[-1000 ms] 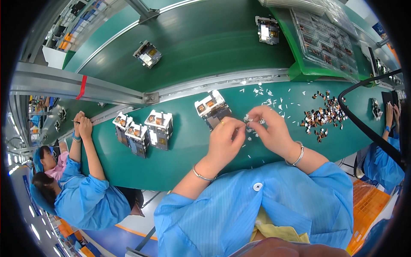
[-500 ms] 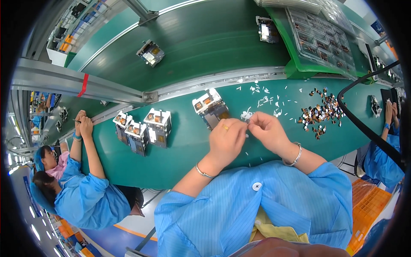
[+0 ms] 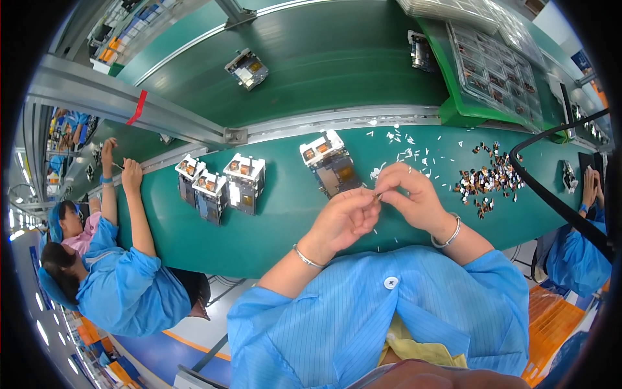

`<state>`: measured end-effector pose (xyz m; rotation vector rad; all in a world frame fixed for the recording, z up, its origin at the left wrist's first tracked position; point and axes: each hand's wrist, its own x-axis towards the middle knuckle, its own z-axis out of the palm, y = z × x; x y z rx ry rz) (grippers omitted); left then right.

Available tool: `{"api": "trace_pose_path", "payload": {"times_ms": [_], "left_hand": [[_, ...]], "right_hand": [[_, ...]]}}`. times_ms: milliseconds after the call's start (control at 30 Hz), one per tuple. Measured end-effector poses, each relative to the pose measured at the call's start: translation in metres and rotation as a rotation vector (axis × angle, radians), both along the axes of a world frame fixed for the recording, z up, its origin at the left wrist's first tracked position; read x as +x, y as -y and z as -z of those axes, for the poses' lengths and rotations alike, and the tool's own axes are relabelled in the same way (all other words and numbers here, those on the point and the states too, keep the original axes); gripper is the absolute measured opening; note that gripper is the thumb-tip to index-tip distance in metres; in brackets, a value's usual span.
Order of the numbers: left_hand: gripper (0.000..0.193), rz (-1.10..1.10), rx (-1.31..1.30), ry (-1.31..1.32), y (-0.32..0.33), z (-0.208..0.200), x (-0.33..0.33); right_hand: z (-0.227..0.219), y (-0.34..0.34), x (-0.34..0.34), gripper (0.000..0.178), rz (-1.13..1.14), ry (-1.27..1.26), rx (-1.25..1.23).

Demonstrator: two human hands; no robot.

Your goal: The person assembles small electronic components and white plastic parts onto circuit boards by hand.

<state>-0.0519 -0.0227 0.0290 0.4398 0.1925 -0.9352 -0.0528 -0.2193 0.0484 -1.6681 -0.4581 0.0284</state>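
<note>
A: Hands first. What's held?

B: Left hand (image 3: 346,220) and right hand (image 3: 413,194) meet at the fingertips, thumb and forefinger of each pinched on one small dark part (image 3: 377,196). Left's spare fingers curl loosely. Part too tiny to identify.

A: Step in hand?

B: Fine two-handed handling of that part, by my reading, over the table (image 3: 285,223). Peeling or turning: can't tell.

A: Next move calls for?

B: Judgement only: a light, steady pinch, and one hand keeping hold if the other lets go.

A: Just beyond?

B: White-framed circuit-board module (image 3: 332,167) near the left hand, coppery pieces in its white top. White strips (image 3: 408,154) scattered past the right hand; farther right, a pile of small copper-and-black parts (image 3: 489,178).

A: Outward?

B: Three similar modules (image 3: 243,188) grouped well to the left. Behind the metal rail (image 3: 337,121), circuit boards (image 3: 247,69) on a green conveyor belt (image 3: 337,71). Clear compartment tray (image 3: 492,74), far right.
</note>
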Motion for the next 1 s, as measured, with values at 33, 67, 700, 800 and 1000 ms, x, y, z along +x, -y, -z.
{"api": "trace_pose_path", "payload": {"times_ms": [33, 67, 700, 800, 1000], "left_hand": [[0.014, -0.044, 0.109, 0.078, -0.005, 0.000, -0.001], [0.013, -0.091, 0.219, 0.155, -0.008, -0.001, -0.002], [0.066, -0.469, 1.322, 1.158, -0.041, 0.037, 0.029], [0.064, -0.488, 1.319, 1.104, -0.037, 0.041, 0.030], [0.056, -0.567, 1.307, 0.988, -0.030, 0.044, 0.034]], "right_hand": [[-0.001, -0.001, 0.003, 0.015, -0.026, -0.050, 0.022], [-0.001, -0.003, 0.007, 0.015, -0.041, -0.051, 0.019], [0.006, -0.069, 0.065, 0.014, 0.077, 0.481, -0.684], [0.011, -0.070, 0.065, 0.014, 0.082, 0.475, -0.639], [0.010, -0.071, 0.062, 0.013, 0.087, 0.472, -0.564]]}}
